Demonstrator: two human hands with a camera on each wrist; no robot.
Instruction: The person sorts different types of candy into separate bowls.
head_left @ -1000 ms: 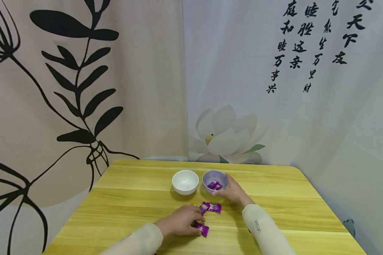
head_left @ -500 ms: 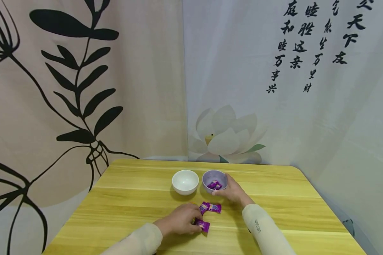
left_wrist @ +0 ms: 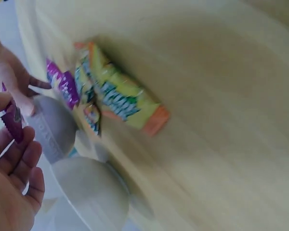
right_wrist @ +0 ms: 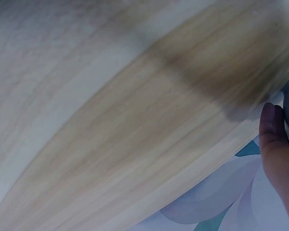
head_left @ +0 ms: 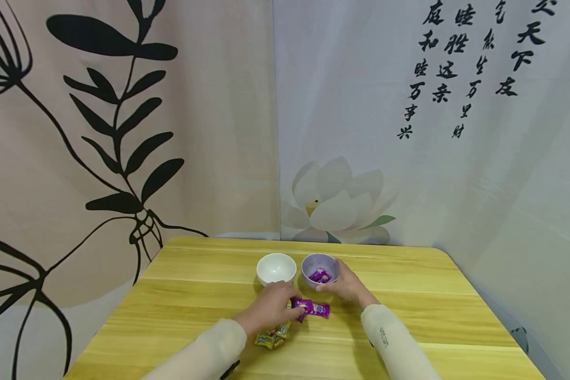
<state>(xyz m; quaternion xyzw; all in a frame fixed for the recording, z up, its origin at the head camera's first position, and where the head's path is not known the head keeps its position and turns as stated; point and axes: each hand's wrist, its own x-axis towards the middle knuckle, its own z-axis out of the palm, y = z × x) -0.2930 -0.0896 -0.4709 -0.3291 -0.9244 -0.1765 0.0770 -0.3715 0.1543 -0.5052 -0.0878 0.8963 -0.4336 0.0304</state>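
Note:
My left hand (head_left: pixel 269 307) is raised over the table in front of the white bowl (head_left: pixel 275 269). In the left wrist view it pinches a purple-wrapped candy (left_wrist: pixel 12 121) between thumb and fingers. My right hand (head_left: pixel 347 286) grips the side of the small purple bowl (head_left: pixel 306 270), thumb at the front. Inside that bowl lie purple-wrapped candies (head_left: pixel 320 275). Beneath and beside my left hand are loose purple candies (head_left: pixel 320 310) and yellow-wrapped candies (head_left: pixel 266 340), partly covered by the hand. Only part of the right hand (right_wrist: pixel 279 144) shows in the right wrist view.
The two bowls stand side by side towards the back of the wooden table (head_left: pixel 195 295). Behind the table's far edge hangs a printed cloth (head_left: pixel 228 132) with plants, a lotus and written characters.
My left hand has lifted a purple candy and moved up and forward, towards the bowls. Yellow candies formerly under it now show. My right hand stays on the purple bowl.

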